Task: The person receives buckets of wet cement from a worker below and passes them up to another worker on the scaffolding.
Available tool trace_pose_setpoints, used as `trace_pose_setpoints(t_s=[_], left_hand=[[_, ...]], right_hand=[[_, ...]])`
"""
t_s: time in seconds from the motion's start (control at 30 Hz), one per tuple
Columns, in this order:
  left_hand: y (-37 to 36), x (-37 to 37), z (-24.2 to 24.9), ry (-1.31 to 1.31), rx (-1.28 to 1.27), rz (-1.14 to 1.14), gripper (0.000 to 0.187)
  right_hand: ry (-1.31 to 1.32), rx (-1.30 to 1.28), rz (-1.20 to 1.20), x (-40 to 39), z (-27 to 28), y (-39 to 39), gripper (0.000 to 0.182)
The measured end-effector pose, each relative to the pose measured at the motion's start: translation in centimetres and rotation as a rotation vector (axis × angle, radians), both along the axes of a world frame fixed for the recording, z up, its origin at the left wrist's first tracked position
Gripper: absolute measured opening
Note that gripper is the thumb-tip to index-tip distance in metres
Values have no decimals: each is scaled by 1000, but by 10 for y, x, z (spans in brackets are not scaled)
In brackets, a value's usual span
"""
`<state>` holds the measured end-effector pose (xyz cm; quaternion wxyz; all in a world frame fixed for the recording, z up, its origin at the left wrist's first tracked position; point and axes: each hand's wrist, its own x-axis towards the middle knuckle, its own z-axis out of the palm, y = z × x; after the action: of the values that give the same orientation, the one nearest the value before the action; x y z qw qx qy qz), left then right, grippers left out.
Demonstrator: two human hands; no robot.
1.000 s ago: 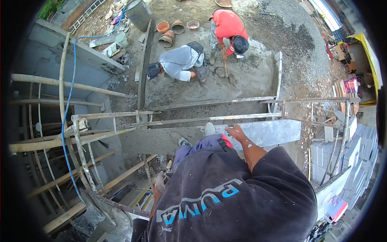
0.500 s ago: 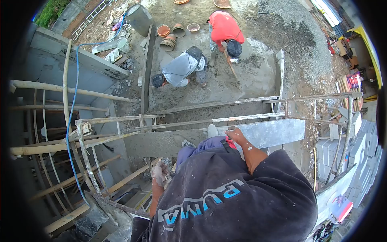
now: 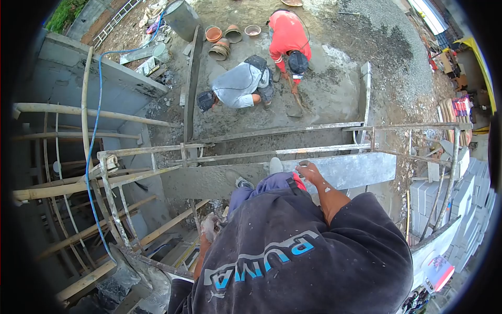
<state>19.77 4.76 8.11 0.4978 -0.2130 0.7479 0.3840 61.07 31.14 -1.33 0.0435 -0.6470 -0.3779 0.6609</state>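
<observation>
In the head view, my right hand [image 3: 308, 170] hangs beside my hip, over the light grey plank [image 3: 345, 171], with its fingers loosely curled and apart and nothing seen in them. Dusty with cement, my left hand [image 3: 210, 227] is low at my left side, near a wooden brace [image 3: 172, 222]; its fingers are partly bent, and whether it holds anything is unclear. My feet stand on the plank, the white shoe tip [image 3: 275, 166] showing beyond my trousers.
Metal scaffold rails [image 3: 314, 150] run in front of me. Below, a person in red [image 3: 288, 34] works with a shovel [image 3: 297, 100]; a person in grey [image 3: 235, 86] bends down. Bamboo poles [image 3: 94, 114] and a blue hose [image 3: 93, 141] are left, grey blocks [image 3: 470, 193] right.
The person in red has shifted slightly left with the shovel, and the person in grey has moved an arm. My hands have moved only slightly.
</observation>
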Motion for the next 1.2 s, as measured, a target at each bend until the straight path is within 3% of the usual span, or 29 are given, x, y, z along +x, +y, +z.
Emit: trace_pose_setpoints(t_s=[0.4,0.5,0.67,0.77,0.87,0.97,1.2], left_hand=[[-6,1,-20,41,67,57,21],[-6,11,-19,112,-28,74,20],[-25,8,-31,3,48,90,16],[-13,14,-13,8,-43,65,18],[-4,23,0,68,-27,78,21],[-9,21,-9,83,-7,70,24],[-17,19,-29,51,-12,81,22]], right_hand=[[89,25,112,-31,18,33,56],[86,30,116,-28,9,34,51],[32,2,147,-28,28,34,53],[-4,-23,143,-20,-1,28,53],[0,-16,135,-20,4,27,54],[-8,23,119,-22,0,27,65],[14,12,133,-20,-18,30,65]])
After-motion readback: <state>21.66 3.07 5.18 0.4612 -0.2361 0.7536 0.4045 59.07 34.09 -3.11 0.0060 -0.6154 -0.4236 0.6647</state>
